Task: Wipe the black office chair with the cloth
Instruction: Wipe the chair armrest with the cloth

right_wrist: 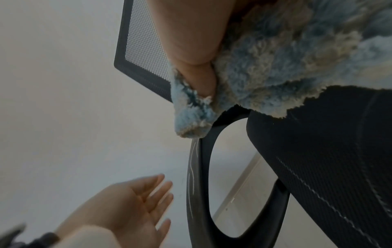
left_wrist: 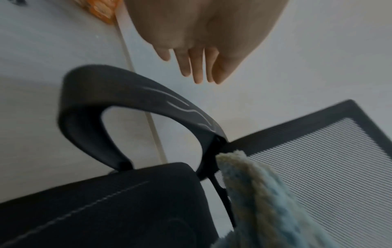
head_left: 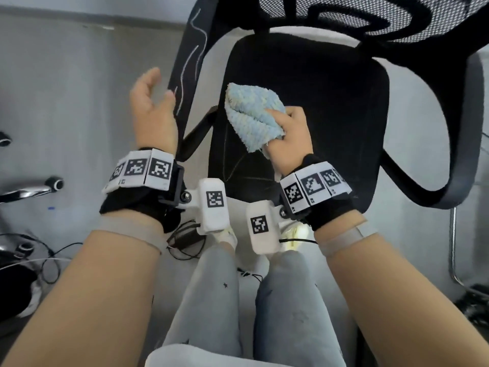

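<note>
Just left of your right hand (head_left: 287, 133), which clutches the cloth (head_left: 254, 116), the streaked armrest (head_left: 189, 72) runs lengthwise away beside your spread, empty left hand (head_left: 152, 107).

Cloth (head_left: 254, 120): shaggy blue-and-cream pile, matt. Chair seat (head_left: 330, 107): black woven fabric, matt, pale stitching seen. Backrest (head_left: 357, 14) at 12 o'clock: open mesh in a smooth frame. Armrest (head_left: 189, 62) at 10 o'clock: matt black plastic, marked with pale scratches.
</note>
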Demonstrator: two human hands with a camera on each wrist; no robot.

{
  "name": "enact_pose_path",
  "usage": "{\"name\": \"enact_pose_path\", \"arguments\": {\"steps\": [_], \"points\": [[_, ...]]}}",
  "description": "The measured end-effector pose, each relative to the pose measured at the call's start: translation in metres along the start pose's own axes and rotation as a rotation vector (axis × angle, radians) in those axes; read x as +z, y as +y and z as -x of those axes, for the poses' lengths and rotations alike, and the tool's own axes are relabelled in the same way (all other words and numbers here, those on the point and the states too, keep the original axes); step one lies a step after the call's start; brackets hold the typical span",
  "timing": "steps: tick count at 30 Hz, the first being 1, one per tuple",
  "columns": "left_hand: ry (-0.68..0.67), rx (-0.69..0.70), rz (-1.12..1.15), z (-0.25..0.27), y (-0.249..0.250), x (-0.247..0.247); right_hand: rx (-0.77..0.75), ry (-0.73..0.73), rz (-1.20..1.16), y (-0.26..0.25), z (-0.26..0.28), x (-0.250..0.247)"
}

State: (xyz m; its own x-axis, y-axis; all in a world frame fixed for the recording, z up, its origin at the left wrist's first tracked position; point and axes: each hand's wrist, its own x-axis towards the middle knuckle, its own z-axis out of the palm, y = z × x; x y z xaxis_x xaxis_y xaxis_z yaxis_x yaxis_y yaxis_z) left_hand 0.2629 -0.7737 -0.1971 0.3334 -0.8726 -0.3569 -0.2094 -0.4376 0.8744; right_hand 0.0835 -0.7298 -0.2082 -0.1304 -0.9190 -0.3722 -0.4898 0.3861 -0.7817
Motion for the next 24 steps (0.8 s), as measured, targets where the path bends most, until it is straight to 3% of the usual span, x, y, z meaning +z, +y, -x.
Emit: {"name": "enact_pose_path", "arguments": {"steps": [3, 6, 11, 15, 24], "points": [[-0.022, -0.215, -0.101, -0.013, -0.021, -0.012, -0.007, -0.028, 0.009, -0.008, -0.005, 0.012], [-0.108, -0.330, -0.005, -0.012, -0.031, -0.019, -0.038, -0.047, 0.038, -0.015, -0.010, 0.020], [-0.083, -0.349, 0.050, 0.000, -0.041, -0.029, -0.134, -0.057, 0.068, -0.035, -0.026, 0.040], [-0.161, -0.339, 0.157, 0.015, -0.056, -0.037, -0.182, -0.105, 0.134, -0.052, -0.041, 0.061], [-0.213, -0.461, 0.102, 0.013, -0.079, -0.052, -0.241, -0.372, 0.423, -0.032, -0.001, 0.081]]}}
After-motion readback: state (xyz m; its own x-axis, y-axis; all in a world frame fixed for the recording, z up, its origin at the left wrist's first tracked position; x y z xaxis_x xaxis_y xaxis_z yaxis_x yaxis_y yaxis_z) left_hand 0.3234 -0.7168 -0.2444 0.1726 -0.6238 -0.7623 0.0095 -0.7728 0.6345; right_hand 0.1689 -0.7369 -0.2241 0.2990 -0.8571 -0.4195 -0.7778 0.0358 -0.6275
